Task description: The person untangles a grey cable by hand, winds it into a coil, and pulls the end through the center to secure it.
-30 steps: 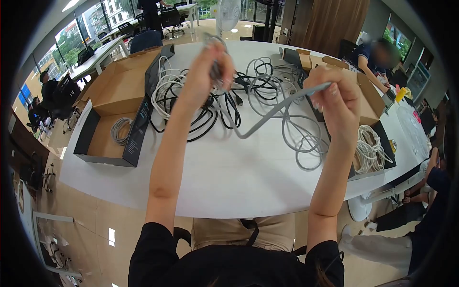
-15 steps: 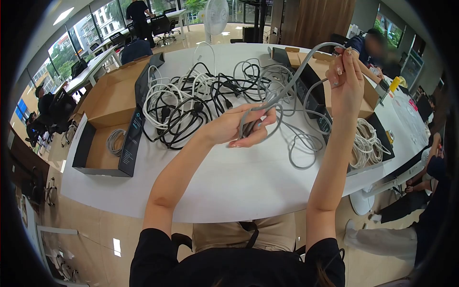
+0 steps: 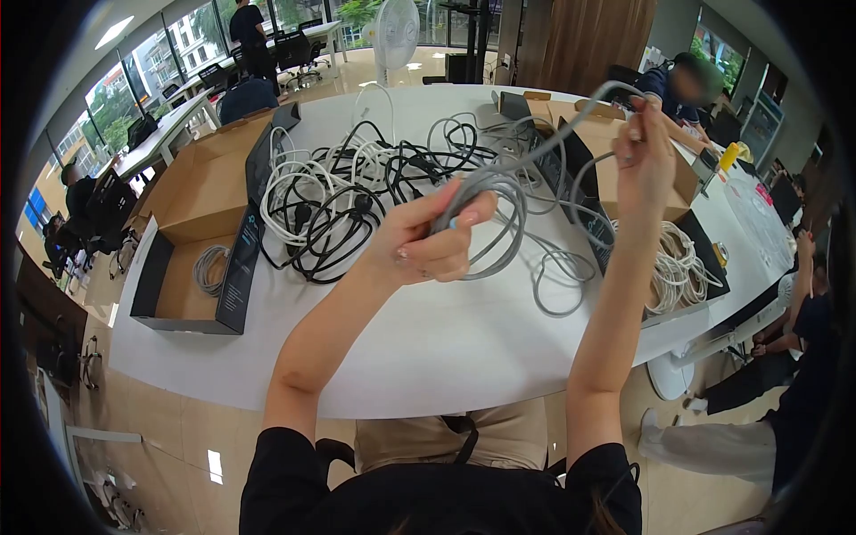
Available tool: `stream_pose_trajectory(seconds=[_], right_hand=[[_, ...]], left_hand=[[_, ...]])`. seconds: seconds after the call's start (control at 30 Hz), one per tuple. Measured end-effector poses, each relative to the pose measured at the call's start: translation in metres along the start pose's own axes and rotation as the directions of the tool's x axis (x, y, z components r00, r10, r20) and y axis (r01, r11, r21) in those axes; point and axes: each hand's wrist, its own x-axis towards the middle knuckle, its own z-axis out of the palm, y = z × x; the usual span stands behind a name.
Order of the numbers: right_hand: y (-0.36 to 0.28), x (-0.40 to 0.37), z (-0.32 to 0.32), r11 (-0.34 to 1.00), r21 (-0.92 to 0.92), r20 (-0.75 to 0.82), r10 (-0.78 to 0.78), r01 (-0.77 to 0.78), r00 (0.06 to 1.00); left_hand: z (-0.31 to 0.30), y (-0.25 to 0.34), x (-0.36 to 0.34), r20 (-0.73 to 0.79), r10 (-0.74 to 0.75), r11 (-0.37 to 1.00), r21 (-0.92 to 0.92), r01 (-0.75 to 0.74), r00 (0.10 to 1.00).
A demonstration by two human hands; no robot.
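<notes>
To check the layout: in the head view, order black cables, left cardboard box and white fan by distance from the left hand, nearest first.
1. black cables, just left of the left hand.
2. cardboard box, farther left.
3. white fan, far at the back.

I see my left hand (image 3: pixel 432 241) at centre frame with fingers curled shut, forearm angled up from lower left, while my right hand (image 3: pixel 644 147) sits upper right, fingertips pinched, forearm near vertical.

Open office (desks (image 3: pixel 183 107), swivel chairs (image 3: pixel 299 46))
</notes>
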Motion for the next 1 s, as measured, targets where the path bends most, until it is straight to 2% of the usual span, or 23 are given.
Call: stream_pose_trajectory(seconds=[0.07, 0.13, 0.2, 0.23, 0.33, 0.37, 0.47, 0.5, 0.6, 0.67, 0.7, 0.77, 0.87, 0.93, 0.97, 1.0], right_hand=[[0.013, -0.008, 0.007, 0.997, -0.052, 0.161, 0.07, -0.062, 0.984], [0.02, -0.023, 0.027, 0.991, -0.089, 0.215, 0.121, -0.103, 0.969], [0.026, -0.032, 0.037, 0.982, -0.132, 0.233, 0.164, -0.136, 0.959], [0.028, -0.034, 0.04, 0.976, -0.153, 0.24, 0.187, -0.153, 0.953], [0.038, -0.031, 0.033, 0.955, -0.245, 0.189, 0.218, -0.169, 0.957], [0.042, -0.03, 0.031, 0.96, -0.23, 0.197, 0.208, -0.161, 0.958], [0.046, -0.028, 0.032, 0.975, -0.163, 0.198, 0.182, -0.15, 0.963], [0.041, -0.03, 0.035, 0.979, -0.128, 0.183, 0.178, -0.156, 0.967], [0.034, -0.025, 0.031, 0.992, -0.069, 0.139, 0.114, -0.105, 0.984], [0.027, -0.02, 0.025, 0.995, -0.07, 0.088, 0.08, -0.074, 0.993], [0.022, -0.019, 0.022, 0.995, -0.053, 0.131, 0.086, -0.08, 0.988], [0.018, -0.018, 0.021, 0.996, -0.056, 0.112, 0.082, -0.076, 0.99], [0.02, -0.017, 0.02, 0.993, -0.094, 0.117, 0.084, -0.073, 0.99], [0.034, -0.021, 0.023, 0.983, -0.163, 0.118, 0.101, -0.081, 0.988], [0.046, -0.024, 0.023, 0.977, -0.189, 0.234, 0.139, -0.095, 0.962], [0.054, -0.039, 0.037, 0.95, -0.279, 0.218, 0.203, -0.139, 0.955]], left_hand=[[0.01, 0.005, 0.001, 0.036, 0.044, 0.999, -0.031, -0.043, 0.998], [0.013, 0.008, 0.001, 0.079, 0.135, 0.991, -0.021, -0.134, 0.988], [0.02, 0.012, -0.001, 0.114, 0.214, 0.977, -0.011, -0.214, 0.97], [0.029, 0.015, -0.004, 0.043, 0.195, 0.98, -0.053, -0.193, 0.98], [0.049, 0.024, -0.004, 0.096, 0.188, 0.981, 0.033, -0.192, 0.977], [0.053, 0.025, -0.005, 0.142, 0.203, 0.979, 0.003, -0.205, 0.969], [0.063, 0.03, -0.008, 0.093, 0.24, 0.964, 0.091, -0.249, 0.966], [0.064, 0.032, -0.01, 0.026, 0.238, 0.957, 0.167, -0.239, 0.971], [0.061, 0.031, -0.013, -0.064, 0.095, 0.957, 0.282, -0.073, 0.993], [0.063, 0.027, -0.009, -0.152, 0.098, 0.94, 0.338, -0.041, 0.983], [0.062, 0.026, -0.008, -0.188, 0.098, 0.927, 0.374, -0.021, 0.977], [0.063, 0.025, -0.007, -0.248, 0.104, 0.888, 0.46, 0.022, 0.963], [0.066, 0.024, -0.008, -0.224, 0.162, 0.85, 0.527, -0.021, 0.961], [0.07, 0.029, -0.013, -0.144, 0.276, 0.856, 0.487, -0.175, 0.95], [0.073, 0.034, -0.017, -0.106, 0.333, 0.851, 0.462, -0.251, 0.937], [0.08, 0.04, -0.023, -0.053, 0.436, 0.83, 0.408, -0.379, 0.898]])
